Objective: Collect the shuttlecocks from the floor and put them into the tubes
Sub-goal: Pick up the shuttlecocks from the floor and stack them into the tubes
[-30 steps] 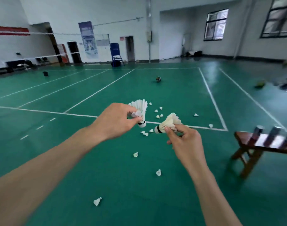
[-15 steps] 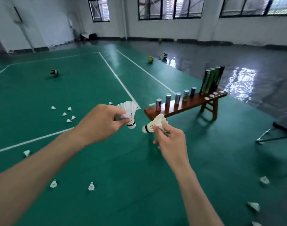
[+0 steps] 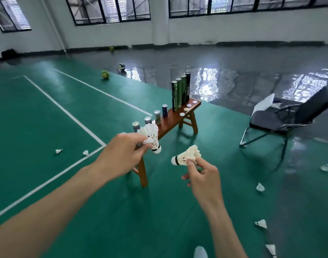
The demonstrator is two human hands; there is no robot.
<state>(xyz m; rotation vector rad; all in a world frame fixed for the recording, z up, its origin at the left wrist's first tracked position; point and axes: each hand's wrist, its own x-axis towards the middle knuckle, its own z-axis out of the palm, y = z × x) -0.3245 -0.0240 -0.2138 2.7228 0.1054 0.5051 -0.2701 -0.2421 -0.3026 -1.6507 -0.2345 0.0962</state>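
Green court flooring (image 3: pixel 47 127) with white boundary lines fills the near side of the hall, giving way to glossy grey floor under a row of dark-framed windows. Both of the person's bare arms reach forward at about the same height, hands a little apart and not touching.

Left hand (image 3: pixel 122 153) pinches a white feathered shuttlecock (image 3: pixel 151 137) by its skirt; its long axis runs steeply, cork end down and slightly to the right, feathers flaring up. Right hand (image 3: pixel 202 175) pinches a second shuttlecock (image 3: pixel 186 156) between thumb and fingers; this one lies closer to level, cork end pointing left toward the other hand, feathers opening up and to the right.

Just beyond the hands stands a wooden bench (image 3: pixel 176 120), its length running away to the right. On it a row of short tubes (image 3: pixel 157 116) stands upright, and at the far end a cluster of tall dark tubes (image 3: pixel 181 92) stands upright too, with several round white lids (image 3: pixel 186 109) lying flat beside them.

Loose shuttlecocks lie scattered: two (image 3: pixel 59 151) near the court's corner line on the left, and several (image 3: pixel 260 187) on the floor to the right. A black folding chair (image 3: pixel 289 116) sits right of the bench. Two balls (image 3: pixel 105 74) rest near the court's far edge.
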